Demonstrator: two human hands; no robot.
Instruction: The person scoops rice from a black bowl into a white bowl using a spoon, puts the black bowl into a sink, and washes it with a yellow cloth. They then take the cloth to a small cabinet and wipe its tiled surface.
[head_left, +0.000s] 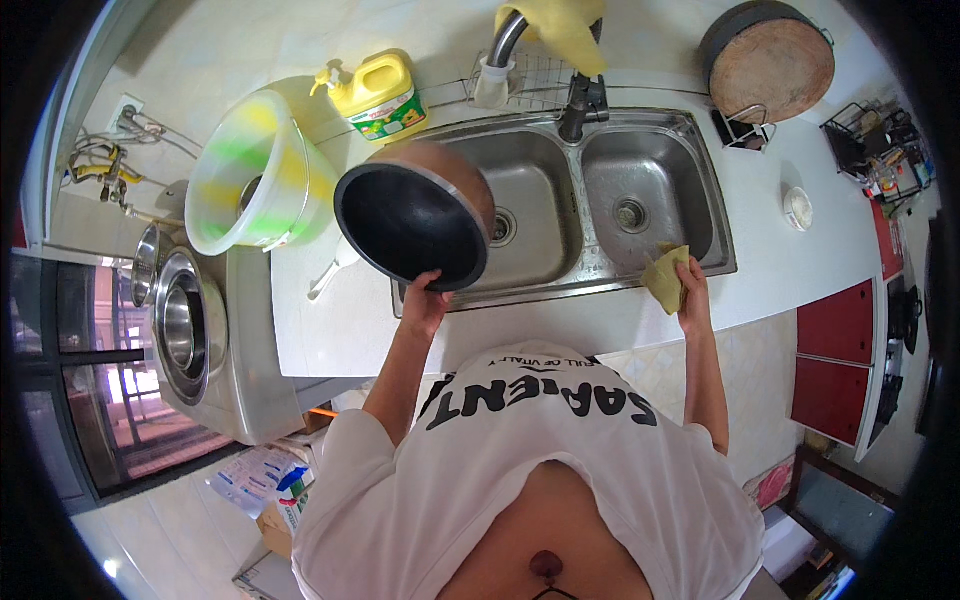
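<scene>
My left hand (426, 307) grips the rim of a round pot (409, 225) with a dark inside and a copper-brown outside. The pot is tilted, its mouth towards me, above the left end of the sink. In my right hand (694, 296) is a folded yellow-green cloth (666, 279), held over the front edge of the right basin (649, 187). Part of the left basin (532, 180) is hidden behind the pot. Both visible drains are uncovered. A black faucet (581, 105) rises between the basins, with a yellow cloth (559, 26) draped over its spout.
Left of the pot stand a translucent bucket (319, 180) and a yellow pump bottle (382, 97). A white-handled utensil (326, 279) lies on the counter. Metal bowls (184, 322) are stacked at far left. A round wooden board (772, 71) leans at back right, near a small white bowl (798, 208).
</scene>
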